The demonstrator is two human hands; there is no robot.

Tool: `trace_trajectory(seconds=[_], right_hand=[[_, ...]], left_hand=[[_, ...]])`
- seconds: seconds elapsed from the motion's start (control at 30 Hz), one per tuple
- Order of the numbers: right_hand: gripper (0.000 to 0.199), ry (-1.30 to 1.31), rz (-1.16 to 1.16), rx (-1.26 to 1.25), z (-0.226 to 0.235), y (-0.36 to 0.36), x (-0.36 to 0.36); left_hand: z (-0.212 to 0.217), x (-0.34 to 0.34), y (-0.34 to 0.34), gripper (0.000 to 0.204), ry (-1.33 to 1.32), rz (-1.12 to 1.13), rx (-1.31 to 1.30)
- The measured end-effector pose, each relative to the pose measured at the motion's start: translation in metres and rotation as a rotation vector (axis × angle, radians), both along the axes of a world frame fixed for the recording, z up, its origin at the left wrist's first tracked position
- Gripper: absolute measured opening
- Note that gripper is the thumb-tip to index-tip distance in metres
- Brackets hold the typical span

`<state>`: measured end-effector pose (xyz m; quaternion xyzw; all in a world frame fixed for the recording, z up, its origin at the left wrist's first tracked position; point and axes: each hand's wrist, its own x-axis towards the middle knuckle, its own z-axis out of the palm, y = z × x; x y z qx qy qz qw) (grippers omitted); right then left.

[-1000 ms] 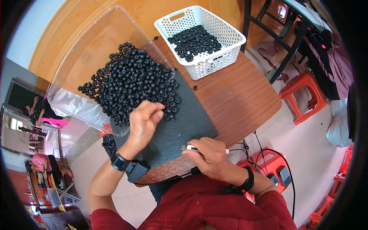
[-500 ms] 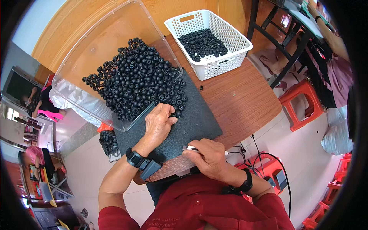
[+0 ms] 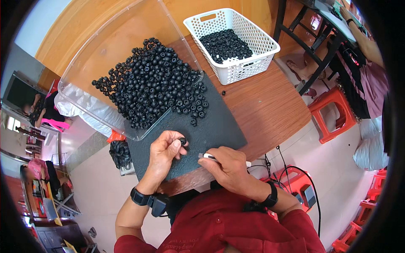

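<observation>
The left hand (image 3: 165, 152) pinches one black rubber ring (image 3: 182, 141) over the dark mat (image 3: 219, 126). The right hand (image 3: 225, 166) grips a small blade tool (image 3: 207, 156); keep the ring steady, blade angled away from fingertips.

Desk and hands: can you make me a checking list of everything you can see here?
Surface: wooden table with a dark mat on it.
Job's things: heap of black rings spilling from a clear tray onto the mat; more in a white basket.
Clutter: one stray ring on the wood.
Hands: left hand pinches a black ring; right hand holds a small tool.
Cables: black cables on the floor.
Surroundings: orange stool, another person at a far table.
</observation>
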<state>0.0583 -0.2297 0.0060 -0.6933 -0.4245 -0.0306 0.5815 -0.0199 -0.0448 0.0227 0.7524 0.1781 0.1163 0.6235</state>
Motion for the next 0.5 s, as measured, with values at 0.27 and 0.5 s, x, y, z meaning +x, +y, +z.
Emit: trace_trajectory(seconds=[0.27,0.5], right_hand=[[0.021,-0.074,-0.055,0.02,0.006,0.017,-0.001],[0.025,-0.086,-0.022,0.002,0.009,0.023,-0.007]], left_hand=[[0.019,-0.024,-0.025,0.028,-0.121,0.024,-0.521],[0.016,-0.031,-0.035,0.027,-0.181,0.036,-0.536]])
